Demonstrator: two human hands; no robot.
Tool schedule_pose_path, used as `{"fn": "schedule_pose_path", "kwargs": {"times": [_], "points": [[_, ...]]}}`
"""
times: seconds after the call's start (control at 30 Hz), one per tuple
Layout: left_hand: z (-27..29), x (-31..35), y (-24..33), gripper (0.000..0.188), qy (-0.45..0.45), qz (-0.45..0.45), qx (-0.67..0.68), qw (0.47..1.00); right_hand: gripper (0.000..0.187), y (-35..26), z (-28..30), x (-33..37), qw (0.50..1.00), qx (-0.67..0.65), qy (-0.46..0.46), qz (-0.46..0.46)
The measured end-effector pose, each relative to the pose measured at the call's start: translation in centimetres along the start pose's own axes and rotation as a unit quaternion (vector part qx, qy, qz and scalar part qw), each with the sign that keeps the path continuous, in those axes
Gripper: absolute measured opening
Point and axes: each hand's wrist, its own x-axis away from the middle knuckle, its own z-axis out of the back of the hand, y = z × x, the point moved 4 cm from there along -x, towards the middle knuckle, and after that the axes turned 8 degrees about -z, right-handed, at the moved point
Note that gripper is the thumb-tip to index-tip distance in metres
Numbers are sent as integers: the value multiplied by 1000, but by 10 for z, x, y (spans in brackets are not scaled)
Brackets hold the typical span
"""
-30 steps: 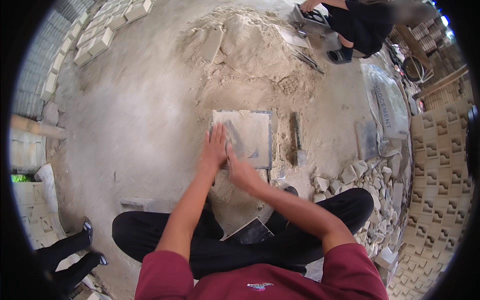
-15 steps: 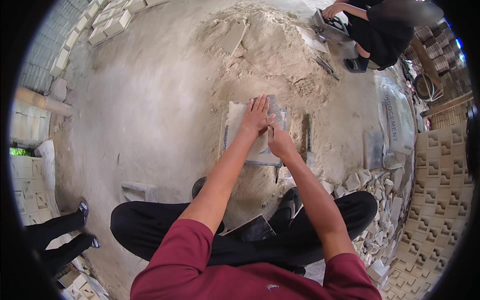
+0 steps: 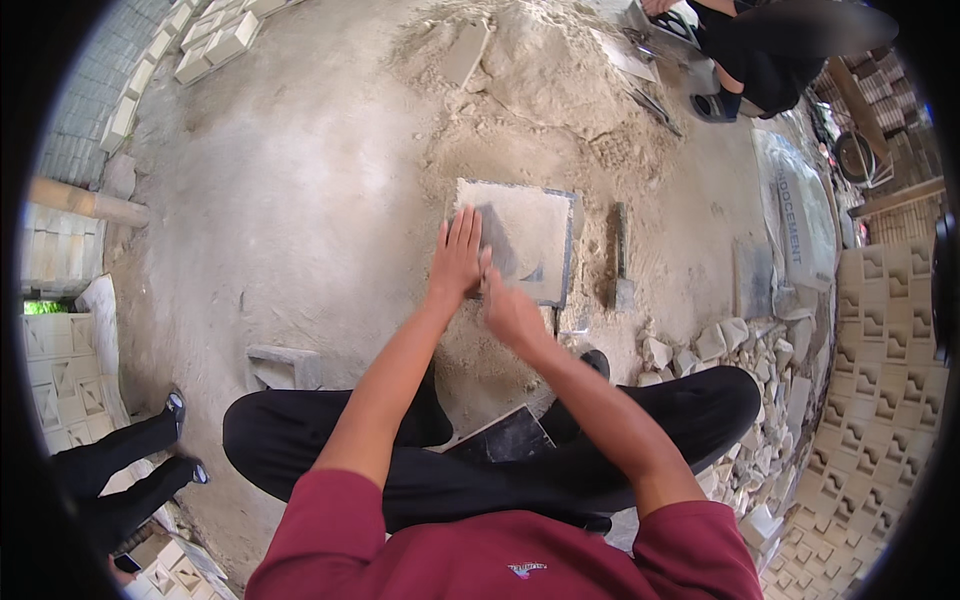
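A square, dark-edged mould (image 3: 570, 235) lies on the ground in front of me, filled to its rim with pale sandy mix (image 3: 532, 215). Across its left part lies the dark flat blade of a trowel (image 3: 497, 238), blurred by motion. My right hand (image 3: 512, 312) is closed around what appears to be the trowel's handle, mostly hidden by the fingers. Beside the blade, at the mould's left edge, my left hand (image 3: 458, 255) presses flat with its fingers stretched out. A small dark patch shows in the mix near the mould's lower right corner.
A mound of sandy mix (image 3: 555, 75) rises beyond the mould. To the right are a narrow bar (image 3: 620, 255), a cement bag (image 3: 800, 225) and broken rubble (image 3: 715, 345). Patterned blocks (image 3: 875, 330) are stacked far right. Another person (image 3: 765, 60) crouches at the upper right; someone's legs (image 3: 130, 450) show at left.
Both hands and the trowel have moved left and slightly nearer across the mould, uncovering the pale mix on its right side. The person at the upper right has shifted a little.
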Motion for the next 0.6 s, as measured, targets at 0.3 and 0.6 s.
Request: {"fn": "schedule_pose_path", "kwargs": {"times": [0.3, 0.6], "points": [[-2, 34, 36, 70, -55, 22, 54, 997, 67, 15, -6, 32, 999, -13, -49, -17], [-26, -109, 9, 71, -28, 13, 11, 999, 56, 27, 76, -79, 997, 41, 65, 9]]}}
